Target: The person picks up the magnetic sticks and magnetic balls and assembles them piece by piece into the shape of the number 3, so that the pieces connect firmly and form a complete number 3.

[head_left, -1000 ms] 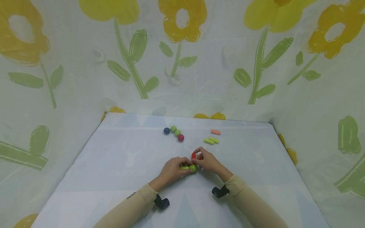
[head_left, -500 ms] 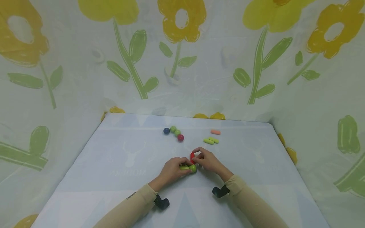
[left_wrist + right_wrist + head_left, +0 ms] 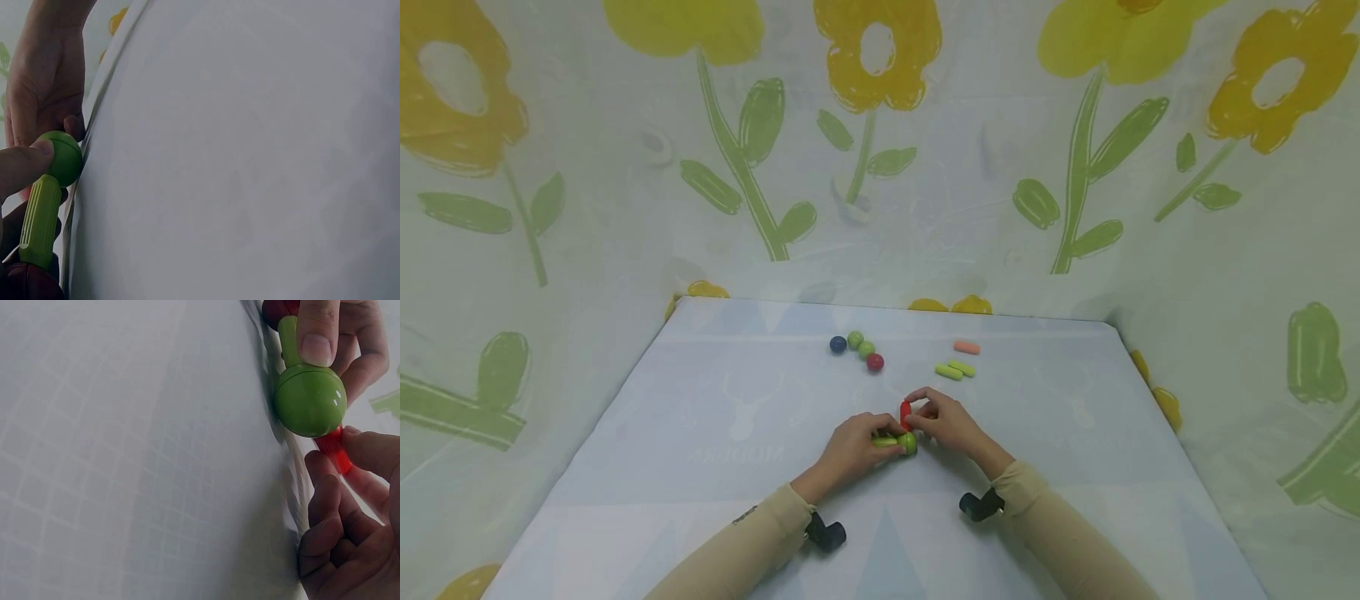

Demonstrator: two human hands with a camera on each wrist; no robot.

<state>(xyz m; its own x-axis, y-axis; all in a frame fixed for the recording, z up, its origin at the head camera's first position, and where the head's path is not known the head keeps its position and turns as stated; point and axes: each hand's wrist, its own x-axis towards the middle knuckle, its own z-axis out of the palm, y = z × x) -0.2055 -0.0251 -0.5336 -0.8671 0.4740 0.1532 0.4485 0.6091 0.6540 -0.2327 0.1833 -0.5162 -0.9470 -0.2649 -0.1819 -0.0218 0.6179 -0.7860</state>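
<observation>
My left hand [image 3: 853, 442] grips a small stick-and-ball piece near the middle of the table. In the left wrist view its light green ribbed rod [image 3: 40, 219] joins a green ball [image 3: 64, 159] at one end and a dark red ball [image 3: 30, 281] at the other. The left thumb presses where rod and green ball meet. My right hand [image 3: 947, 422] pinches a red rod [image 3: 333, 451] between thumb and fingers. One end of that rod meets the green ball's side; whether it sits in a hole is hidden.
Farther back on the table [image 3: 760, 467] lie a blue ball [image 3: 838, 344], two green balls [image 3: 856, 340] and a red ball [image 3: 875, 362]. Right of them are an orange rod [image 3: 967, 347] and two yellow-green rods [image 3: 949, 372]. A flowered curtain [image 3: 955, 208] rises behind the table.
The red rod has shifted slightly left with the fingers of my right hand, and stays against the green ball. My left hand has kept its place.
</observation>
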